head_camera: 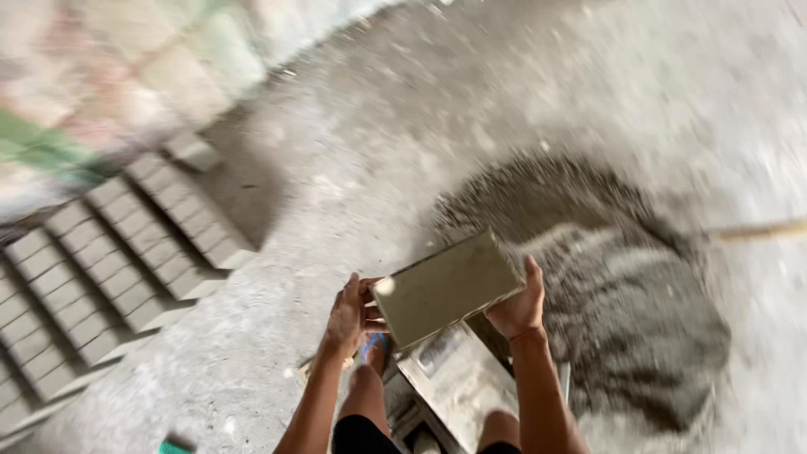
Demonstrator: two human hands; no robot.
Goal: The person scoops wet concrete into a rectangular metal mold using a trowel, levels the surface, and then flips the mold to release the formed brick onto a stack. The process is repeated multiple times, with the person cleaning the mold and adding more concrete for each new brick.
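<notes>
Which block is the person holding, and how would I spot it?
Find the dark heap of wet mix on the floor. Just left of it, the left hand and right hand grip one grey block. Unlike the blocks in rows, it is lifted and tilted.

brick rows point(118, 252) left, mortar heap point(605, 277) right, block point(445, 287) between

The dusty concrete floor point(353, 168) carries a dark heap of damp mix point(622, 286). Well left of that heap lie rows of grey bricks point(118, 244) (closely packed, several deep).
</notes>
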